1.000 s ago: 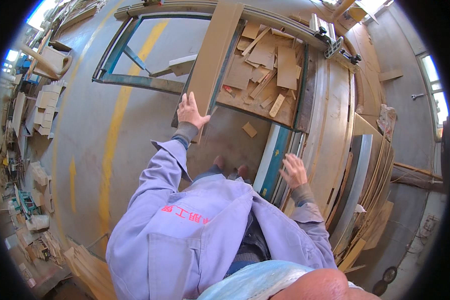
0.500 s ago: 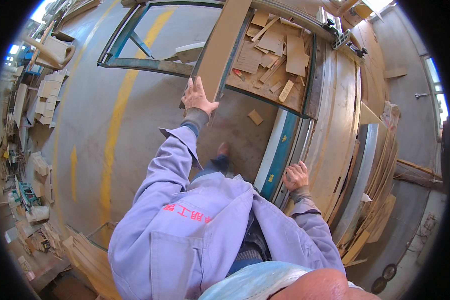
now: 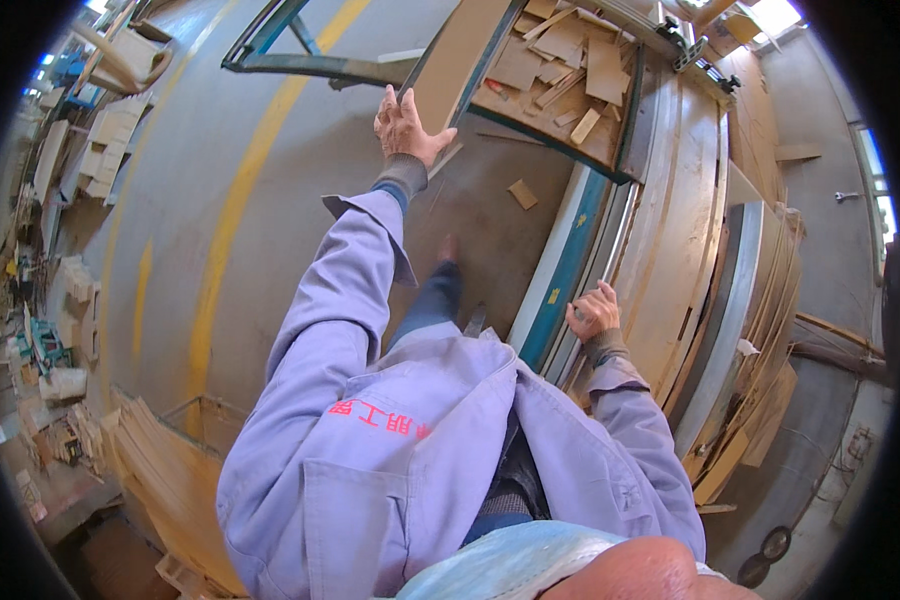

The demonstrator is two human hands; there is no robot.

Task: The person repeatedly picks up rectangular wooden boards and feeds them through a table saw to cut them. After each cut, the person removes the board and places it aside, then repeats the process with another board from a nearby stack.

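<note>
My left hand grips the near end of a long brown board, thumb and fingers spread across it. The board rests along a teal metal sliding-table frame, beside a tray of loose offcuts. Lower on the right, my right hand has curled fingers on the silver metal rail, which runs alongside a teal-and-white beam and a long wooden machine bed. Part of what the right fingers grip is hidden.
A fence with black knobs spans the far right end. Sheet boards lean at the right. Timber and clutter line the left, with stacked panels lower left. A yellow-lined floor and a small offcut lie below.
My left hand, the board and the table frame with its offcut tray have moved forward, away from me. My right hand has closed at the rail and moved forward. A foot has stepped forward.
</note>
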